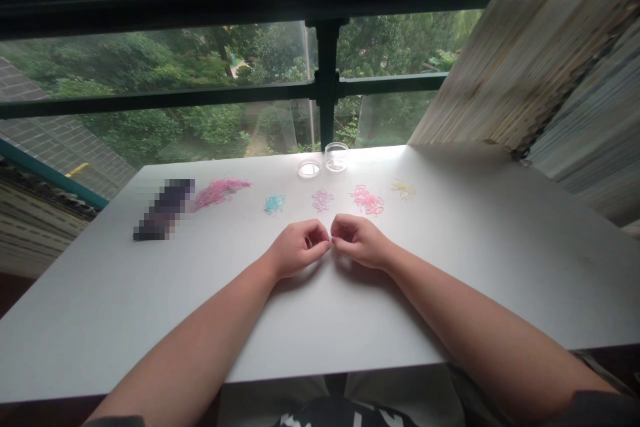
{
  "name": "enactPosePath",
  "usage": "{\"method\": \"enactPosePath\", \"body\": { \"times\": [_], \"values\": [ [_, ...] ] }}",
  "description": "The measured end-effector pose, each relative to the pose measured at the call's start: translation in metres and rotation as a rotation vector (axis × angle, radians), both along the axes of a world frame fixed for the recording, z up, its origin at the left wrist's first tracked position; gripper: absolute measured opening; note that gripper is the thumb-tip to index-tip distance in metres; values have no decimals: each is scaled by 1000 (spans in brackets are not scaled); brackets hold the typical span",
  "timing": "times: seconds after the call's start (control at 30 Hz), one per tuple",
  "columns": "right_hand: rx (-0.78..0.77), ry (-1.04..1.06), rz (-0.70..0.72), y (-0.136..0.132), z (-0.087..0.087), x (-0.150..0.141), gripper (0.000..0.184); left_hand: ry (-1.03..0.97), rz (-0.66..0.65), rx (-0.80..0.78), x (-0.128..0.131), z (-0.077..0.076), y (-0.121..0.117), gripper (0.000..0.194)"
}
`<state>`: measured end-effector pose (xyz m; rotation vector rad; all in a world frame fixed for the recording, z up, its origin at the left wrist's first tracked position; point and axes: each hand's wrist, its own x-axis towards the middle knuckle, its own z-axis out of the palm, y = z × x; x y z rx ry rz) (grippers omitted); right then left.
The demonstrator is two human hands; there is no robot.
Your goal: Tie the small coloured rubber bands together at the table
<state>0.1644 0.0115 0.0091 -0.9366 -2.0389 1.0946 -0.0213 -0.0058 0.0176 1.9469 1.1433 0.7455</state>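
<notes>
My left hand (pixel 301 247) and my right hand (pixel 361 240) meet at the fingertips just above the table, each closed in a pinch. Anything between the fingertips is too small to make out. Just beyond them lie small loose piles of what look like tiny elastic bands: a turquoise pile (pixel 275 204), a lilac pile (pixel 322 199), a pink pile (pixel 368 200) and a pale yellow pile (pixel 403 190). Farther left is a larger mixed pile, mostly pink (pixel 223 192). A clear round container (pixel 337 157) stands at the back, with its clear lid (pixel 309 169) beside it.
The white table (pixel 150 300) runs up to a window with a green frame (pixel 327 80). A dark, pixelated object (pixel 167 209) lies at the left. Curtains (pixel 480 60) hang at the right, and another curtain (pixel 40 214) is at the left edge.
</notes>
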Motion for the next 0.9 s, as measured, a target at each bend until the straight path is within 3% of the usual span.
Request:
{"method": "enactPosePath", "body": {
  "times": [0.9],
  "values": [
    [-44,17,7,0,-3,-1,9,7,-16,-8,-2,-5,2,15]
  ]
}}
